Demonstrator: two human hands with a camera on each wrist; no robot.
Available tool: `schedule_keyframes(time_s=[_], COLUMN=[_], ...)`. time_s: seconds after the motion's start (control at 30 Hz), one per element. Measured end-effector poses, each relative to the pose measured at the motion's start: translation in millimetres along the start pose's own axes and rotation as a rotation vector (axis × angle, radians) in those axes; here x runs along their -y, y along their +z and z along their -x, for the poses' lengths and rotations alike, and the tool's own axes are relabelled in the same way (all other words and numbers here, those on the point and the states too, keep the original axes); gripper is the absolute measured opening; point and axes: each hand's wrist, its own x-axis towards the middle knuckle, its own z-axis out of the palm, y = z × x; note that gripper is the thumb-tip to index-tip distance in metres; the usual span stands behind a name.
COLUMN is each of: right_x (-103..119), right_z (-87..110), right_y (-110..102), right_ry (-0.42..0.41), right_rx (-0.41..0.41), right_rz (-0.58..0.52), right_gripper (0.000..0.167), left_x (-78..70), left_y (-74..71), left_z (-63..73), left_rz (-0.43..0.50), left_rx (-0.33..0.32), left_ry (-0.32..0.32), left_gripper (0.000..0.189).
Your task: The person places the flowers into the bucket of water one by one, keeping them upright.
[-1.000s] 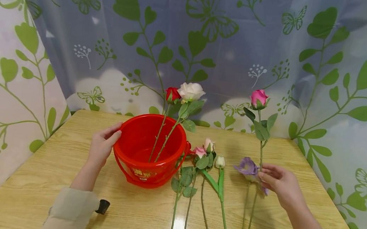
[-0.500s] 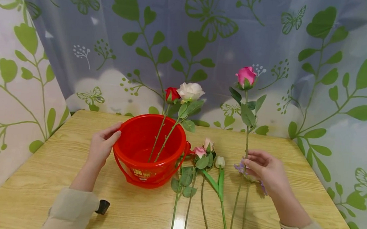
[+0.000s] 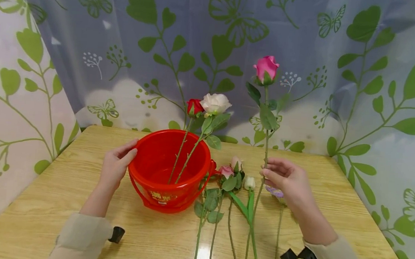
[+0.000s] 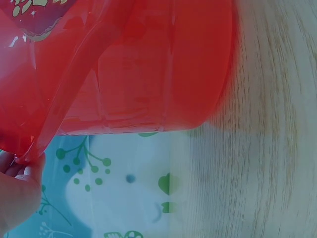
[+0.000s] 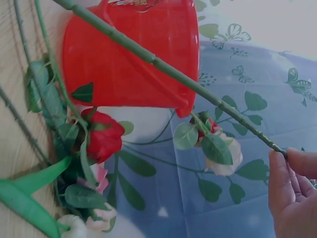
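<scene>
My left hand grips the rim of a red plastic bucket on its left side; in the left wrist view the fingers are at the rim by the handle. A red rose and a white rose stand in the bucket, leaning right. My right hand pinches the stem of a hot-pink rose between thumb and fingers. That rose is upright, its bloom high above the table. In the right wrist view its thorny stem crosses in front of the bucket.
Right of the bucket lie pink roses, a white tulip and, in the right wrist view, another red rose. A purple flower lies partly behind my right hand. The wooden table ends at a patterned backdrop.
My right hand has moved left and upward with the hot-pink rose, away from over the purple flower. My left hand and the bucket stay where they were.
</scene>
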Motion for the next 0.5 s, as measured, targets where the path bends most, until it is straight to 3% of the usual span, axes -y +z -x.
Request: schedule_keyframes(time_s=[0.5], right_x=[34], right_z=[-13.1], right_y=[13], right_ry=[-0.115], right_rx=[-0.009], right_rz=[-0.141], right_gripper=[0.023], left_x=[1.3], left_y=[0.4], left_z=[-0.2], left_rz=[0.012], left_rx=[-0.005], left_ry=[0.018], left_gripper=[0.036])
